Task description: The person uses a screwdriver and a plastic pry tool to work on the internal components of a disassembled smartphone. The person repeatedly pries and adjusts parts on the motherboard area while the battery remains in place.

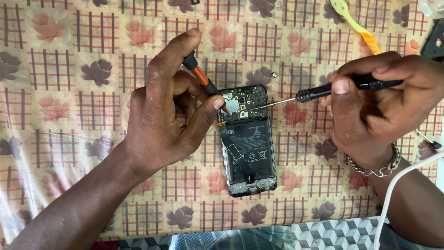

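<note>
An opened smartphone [247, 143] lies back-up on a flower-patterned cloth, its black battery and circuit board exposed. My left hand [162, 111] holds a small orange-and-black tool [203, 76] whose tip touches the board's upper left corner. My right hand [370, 102] grips a black screwdriver [323, 91]; its thin metal tip rests on the board near the phone's top.
A yellow-and-orange toothbrush [358, 25] lies at the top right. A tiny loose part [274, 74] sits on the cloth above the phone. A white cable [397, 194] curves at the right edge, and a dark object [435, 41] shows at the far right.
</note>
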